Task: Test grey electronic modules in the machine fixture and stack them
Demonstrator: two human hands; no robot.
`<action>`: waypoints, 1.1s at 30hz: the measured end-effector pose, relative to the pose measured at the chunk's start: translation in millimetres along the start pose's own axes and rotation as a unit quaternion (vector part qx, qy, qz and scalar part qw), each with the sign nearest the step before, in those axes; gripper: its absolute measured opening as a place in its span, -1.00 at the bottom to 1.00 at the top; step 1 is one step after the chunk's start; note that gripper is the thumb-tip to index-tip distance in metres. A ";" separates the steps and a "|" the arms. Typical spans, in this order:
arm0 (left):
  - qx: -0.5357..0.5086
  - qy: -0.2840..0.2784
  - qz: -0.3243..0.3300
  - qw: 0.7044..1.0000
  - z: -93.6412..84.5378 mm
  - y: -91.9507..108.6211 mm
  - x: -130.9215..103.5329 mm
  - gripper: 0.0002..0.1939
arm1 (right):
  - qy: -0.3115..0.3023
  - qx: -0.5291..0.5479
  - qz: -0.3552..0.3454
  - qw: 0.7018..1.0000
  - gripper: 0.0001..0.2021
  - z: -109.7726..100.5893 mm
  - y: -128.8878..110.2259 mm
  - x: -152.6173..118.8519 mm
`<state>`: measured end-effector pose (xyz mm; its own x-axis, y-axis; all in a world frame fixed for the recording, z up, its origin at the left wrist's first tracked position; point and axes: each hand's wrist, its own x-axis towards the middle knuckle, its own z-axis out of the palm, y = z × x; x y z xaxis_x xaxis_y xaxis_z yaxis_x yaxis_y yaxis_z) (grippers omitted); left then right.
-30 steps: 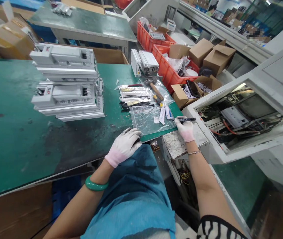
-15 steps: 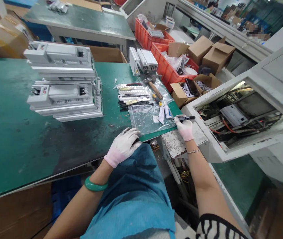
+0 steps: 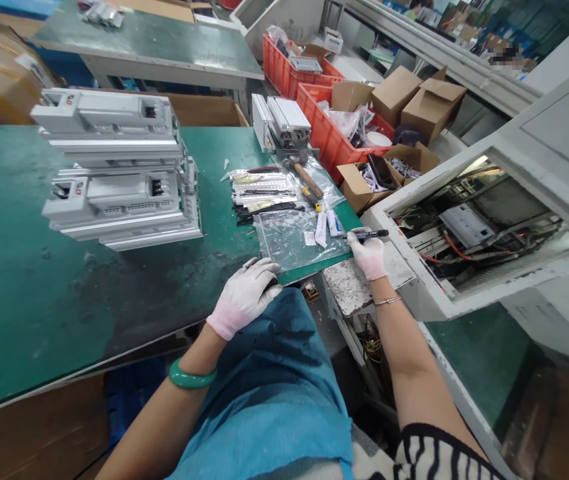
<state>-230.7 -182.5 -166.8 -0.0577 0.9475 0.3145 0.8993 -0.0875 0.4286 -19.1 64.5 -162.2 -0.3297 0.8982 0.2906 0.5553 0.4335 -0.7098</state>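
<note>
My right hand [image 3: 368,256], in a white glove with a pink cuff, grips a black permanent marker [image 3: 375,234] at the table's right corner. The marker lies roughly level, one end sticking out to the right. My left hand [image 3: 248,293], gloved alike, rests at the table's front edge with its fingers curled. A small dark thing [image 3: 270,284] shows between its thumb and fingers, too hidden to name. Between the hands lies a clear plastic bag [image 3: 282,243] with white tubes [image 3: 320,230] on it. Behind are black cable ties [image 3: 269,212] and a hammer [image 3: 308,179].
Stacked silver-grey metal housings [image 3: 119,193] stand on the green table [image 3: 9,280] at left, with finned metal blocks [image 3: 288,121] at its far end. Red crates [image 3: 322,127] and cardboard boxes [image 3: 437,103] lie beyond. A machine with a framed opening [image 3: 444,303] stands close on the right.
The view has shifted slightly, so the table and the things on it appear a little further left. Both hands keep nearly the same pose, the marker still in my right hand.
</note>
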 end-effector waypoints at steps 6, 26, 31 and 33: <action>0.009 0.002 0.004 1.000 0.3 -0.3 0.0 -0.68 | 0.008 0.000 0.004 1.000 -0.69 0.5 -0.1 -0.1; 0.000 -0.007 -0.006 1.000 -1.0 0.8 0.8 -0.68 | 0.032 0.021 0.000 0.999 -0.69 0.1 1.3 -2.4; -0.004 -0.011 -0.011 1.000 -0.7 0.7 1.0 -0.68 | 0.027 0.010 -0.001 1.000 -0.69 0.2 1.6 -1.8; -0.004 -0.011 -0.013 1.000 -0.4 0.6 1.1 -0.69 | 0.026 0.011 0.002 1.000 -0.69 0.2 1.0 -1.5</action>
<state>-230.4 -181.6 -165.8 -0.0703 0.9562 0.2842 0.8939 -0.0661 0.4434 -18.2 63.5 -163.5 -0.2871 0.9026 0.3207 0.5395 0.4290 -0.7245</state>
